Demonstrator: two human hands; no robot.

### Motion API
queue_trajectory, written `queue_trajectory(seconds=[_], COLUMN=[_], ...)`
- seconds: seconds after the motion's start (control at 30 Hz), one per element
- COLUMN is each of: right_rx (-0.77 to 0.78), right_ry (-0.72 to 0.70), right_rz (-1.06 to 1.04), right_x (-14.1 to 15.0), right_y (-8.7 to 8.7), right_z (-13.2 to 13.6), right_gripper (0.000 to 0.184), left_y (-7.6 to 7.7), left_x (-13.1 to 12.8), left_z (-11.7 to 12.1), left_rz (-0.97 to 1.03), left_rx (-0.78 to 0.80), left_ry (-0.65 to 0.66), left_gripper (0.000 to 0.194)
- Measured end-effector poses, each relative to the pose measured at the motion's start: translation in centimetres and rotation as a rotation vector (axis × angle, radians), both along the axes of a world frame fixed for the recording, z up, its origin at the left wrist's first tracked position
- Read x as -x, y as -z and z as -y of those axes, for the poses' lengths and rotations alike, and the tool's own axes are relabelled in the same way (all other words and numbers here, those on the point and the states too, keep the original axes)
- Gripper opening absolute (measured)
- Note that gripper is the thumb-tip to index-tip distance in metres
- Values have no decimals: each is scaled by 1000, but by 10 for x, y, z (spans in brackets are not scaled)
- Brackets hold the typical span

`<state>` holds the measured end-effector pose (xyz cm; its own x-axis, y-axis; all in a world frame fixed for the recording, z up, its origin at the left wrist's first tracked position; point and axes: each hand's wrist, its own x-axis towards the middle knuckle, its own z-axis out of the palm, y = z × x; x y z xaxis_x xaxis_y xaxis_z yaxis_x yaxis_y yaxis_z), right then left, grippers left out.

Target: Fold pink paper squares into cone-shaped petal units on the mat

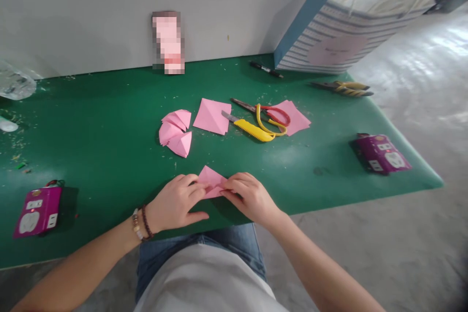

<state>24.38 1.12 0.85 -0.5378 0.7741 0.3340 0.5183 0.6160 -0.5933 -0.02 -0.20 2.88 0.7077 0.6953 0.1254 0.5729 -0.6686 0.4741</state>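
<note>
Your hands met at a small pink paper (211, 176) near the front edge of the green counter (117, 146). Your right hand (252, 196) was pinched on the paper's right side, while your left hand (178, 202) rested its fingertips on the left side, thumb standing apart. Beyond it lay a cluster of folded pink pieces (168, 132) and, just beside them, a pink square (209, 116), its right edge overlapped by the blade of a yellow cutter (254, 130). The cutter's rear met the handles of the scissors (253, 107), which partly covered a pink stack (295, 117). Farther back you had a pen (266, 69), a striped bag (338, 41) and pliers (341, 88); a pixelated object (168, 41) could not be identified. One purple box (39, 209) sat to your left, another purple box (383, 153) to your right.
</note>
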Motion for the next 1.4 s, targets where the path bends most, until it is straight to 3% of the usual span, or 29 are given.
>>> queue_trajectory(seconds=[0.17, 0.27, 0.37, 0.6, 0.73, 0.83, 0.97, 1.1, 1.4], right_rx=[23, 12, -16, 22, 148, 162, 109, 48, -22], right_ry=[110, 56, 16, 55, -43, -96, -5, 85, 106], right_rz=[67, 145, 203, 131, 90, 86, 97, 90, 134], right_x=[3, 7, 10, 12, 2, -5, -2, 10, 15], right_y=[1, 2, 3, 4, -7, -10, -5, 2, 8], right_z=[-10, -20, -26, -32, -35, -33, -19, -7, -5], right_gripper=[14, 19, 21, 18, 23, 17, 9, 14, 19], left_y=[6, 10, 9, 6, 8, 9, 9, 8, 10], left_x=[-10, -11, -9, -10, -12, -12, -10, -10, -11], left_z=[-6, -4, 1, 17, 22, 24, 22, 16, 15], left_rz=[48, 111, 89, 2, -27, -32, -49, -63, -110], left_rx=[107, 78, 41, -177, -230, -262, -294, -334, -322], left_ry=[-225, -267, -255, -119, -143, -117, -91, -149, -174], left_gripper=[15, 20, 38, 27, 23, 22, 25, 15, 19])
